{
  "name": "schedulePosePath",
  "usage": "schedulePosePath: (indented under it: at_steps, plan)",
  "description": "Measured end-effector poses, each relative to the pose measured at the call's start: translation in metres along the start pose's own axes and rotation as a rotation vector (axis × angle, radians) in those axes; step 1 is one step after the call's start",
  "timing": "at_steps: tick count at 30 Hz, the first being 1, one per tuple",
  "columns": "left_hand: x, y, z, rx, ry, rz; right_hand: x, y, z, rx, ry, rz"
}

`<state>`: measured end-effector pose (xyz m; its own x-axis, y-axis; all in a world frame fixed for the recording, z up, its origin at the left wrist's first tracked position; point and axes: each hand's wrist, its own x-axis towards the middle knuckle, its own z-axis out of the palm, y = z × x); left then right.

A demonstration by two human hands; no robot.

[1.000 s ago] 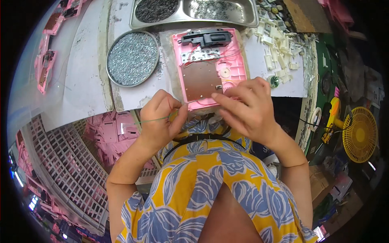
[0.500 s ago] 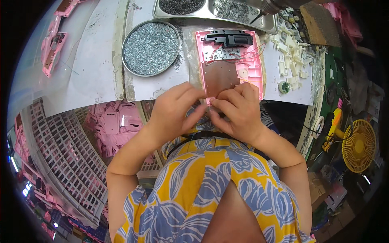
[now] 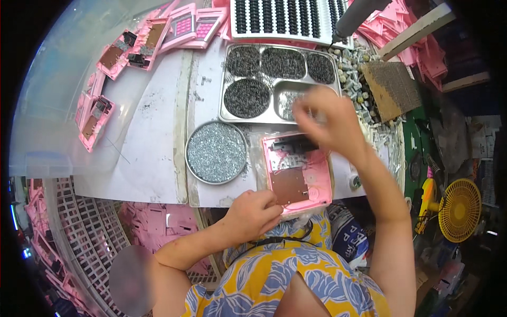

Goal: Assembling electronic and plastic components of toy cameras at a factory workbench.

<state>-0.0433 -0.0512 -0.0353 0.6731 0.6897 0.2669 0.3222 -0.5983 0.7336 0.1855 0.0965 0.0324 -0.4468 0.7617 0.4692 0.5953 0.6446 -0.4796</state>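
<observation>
A pink plastic casing [image 3: 318, 179] lies in front of me, with a brown board [image 3: 289, 186], a black part [image 3: 298, 143] and thin wires inside. My left hand [image 3: 256, 214] is closed, its curled fingers at the casing's near left corner. My right hand [image 3: 328, 117] is raised over the casing's far side, by the small-screw compartment of a metal tray [image 3: 266, 120]. Motion blurs its fingers, so whether it holds anything is unclear. The tray's other compartments hold dark screws [image 3: 246, 98]. A round dish of silvery screws [image 3: 216, 153] stands left of the casing.
A power screwdriver [image 3: 351, 24] hangs at the upper right. Behind the tray lies a white rack of black parts [image 3: 277, 21]. Part-filled pink casings [image 3: 95, 124] line the left side. A brown block [image 3: 390, 90] and a yellow fan [image 3: 459, 210] are at right.
My right hand has left the casing's near edge and moved up to the metal tray. My left hand stays at the near left corner. The view has shifted, showing more of the far table.
</observation>
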Motion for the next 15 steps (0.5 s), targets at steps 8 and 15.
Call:
schedulePosePath:
  at_steps: [8,15]
  plan:
    - [-0.003,-0.021,-0.011,-0.077,-0.054,0.055,0.139,0.141,-0.054,-0.253,-0.745,0.584]
    - [0.011,-0.034,-0.023,-0.114,-0.121,0.119,0.166,0.299,-0.087,-0.567,0.29,0.344]
